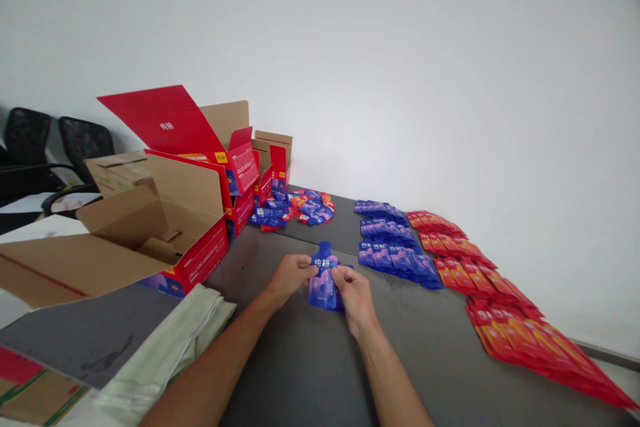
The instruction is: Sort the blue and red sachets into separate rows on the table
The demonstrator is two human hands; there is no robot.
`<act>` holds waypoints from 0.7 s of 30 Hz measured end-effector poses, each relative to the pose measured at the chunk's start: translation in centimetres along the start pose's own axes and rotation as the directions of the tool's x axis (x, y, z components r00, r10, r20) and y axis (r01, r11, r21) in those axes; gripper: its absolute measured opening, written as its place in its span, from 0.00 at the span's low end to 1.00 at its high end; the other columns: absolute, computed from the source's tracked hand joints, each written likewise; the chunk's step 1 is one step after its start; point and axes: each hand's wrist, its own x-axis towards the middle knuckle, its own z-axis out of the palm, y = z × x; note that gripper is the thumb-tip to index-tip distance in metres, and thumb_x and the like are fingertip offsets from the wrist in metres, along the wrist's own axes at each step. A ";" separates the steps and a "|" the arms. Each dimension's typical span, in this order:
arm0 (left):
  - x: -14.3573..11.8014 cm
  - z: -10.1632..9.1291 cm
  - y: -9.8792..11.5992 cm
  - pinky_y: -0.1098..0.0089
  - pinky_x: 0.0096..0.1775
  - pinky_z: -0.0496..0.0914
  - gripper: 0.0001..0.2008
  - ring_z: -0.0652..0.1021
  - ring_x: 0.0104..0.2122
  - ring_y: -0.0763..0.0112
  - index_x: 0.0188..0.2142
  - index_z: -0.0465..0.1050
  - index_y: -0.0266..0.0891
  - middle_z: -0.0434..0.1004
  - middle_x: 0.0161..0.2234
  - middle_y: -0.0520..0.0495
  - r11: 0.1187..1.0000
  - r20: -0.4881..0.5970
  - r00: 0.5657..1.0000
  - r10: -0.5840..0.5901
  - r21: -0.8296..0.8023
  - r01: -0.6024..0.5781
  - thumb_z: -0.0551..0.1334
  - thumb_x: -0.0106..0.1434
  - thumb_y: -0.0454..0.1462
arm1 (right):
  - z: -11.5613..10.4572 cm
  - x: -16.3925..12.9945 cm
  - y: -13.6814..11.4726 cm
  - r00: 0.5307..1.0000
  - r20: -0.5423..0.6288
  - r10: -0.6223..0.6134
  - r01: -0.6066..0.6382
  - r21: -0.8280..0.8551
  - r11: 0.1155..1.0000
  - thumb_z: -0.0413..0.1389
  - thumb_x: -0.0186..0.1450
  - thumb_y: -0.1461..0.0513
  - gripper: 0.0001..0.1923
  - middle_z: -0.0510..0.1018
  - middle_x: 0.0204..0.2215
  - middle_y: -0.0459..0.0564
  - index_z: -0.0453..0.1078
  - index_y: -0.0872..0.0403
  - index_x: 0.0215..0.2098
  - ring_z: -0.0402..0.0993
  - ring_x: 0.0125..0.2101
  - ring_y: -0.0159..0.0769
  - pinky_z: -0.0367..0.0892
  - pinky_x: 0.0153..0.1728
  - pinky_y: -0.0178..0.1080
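Observation:
Over the dark table, a blue pouch (323, 287) with white lettering is held upright by its two sides. My left hand (291, 278) pinches its left edge between thumb and fingers. On the other side, my right hand (355, 292) grips the right edge, thumb in front. A second blue pouch shows partly behind the first, mostly hidden by it and by my right hand. To the right lie overlapping rows of blue pouches (400, 259), and beyond them rows of red pouches (520, 333). A loose pile of mixed blue and red pouches (315, 208) lies farther back.
An open red carton (203, 250) stands at the left, flaps spread, with more red cartons (245, 163) behind it. A folded pale green cloth (165, 347) lies along the table's left edge. Black chairs (85, 143) stand beyond; a white wall (400, 80) backs the table.

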 end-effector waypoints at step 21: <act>1.7 0.6 -4.1 0.71 0.34 0.67 0.11 0.77 0.30 0.70 0.39 0.73 0.39 0.78 0.28 0.50 0.709 -0.225 0.962 0.154 0.704 0.051 0.63 0.55 0.34 | -6.4 -2.2 1.0 0.924 0.370 -0.097 0.378 -0.850 0.367 0.58 0.61 0.59 0.30 0.60 0.64 0.55 0.62 0.49 0.62 0.53 0.64 0.48 0.52 0.62 0.53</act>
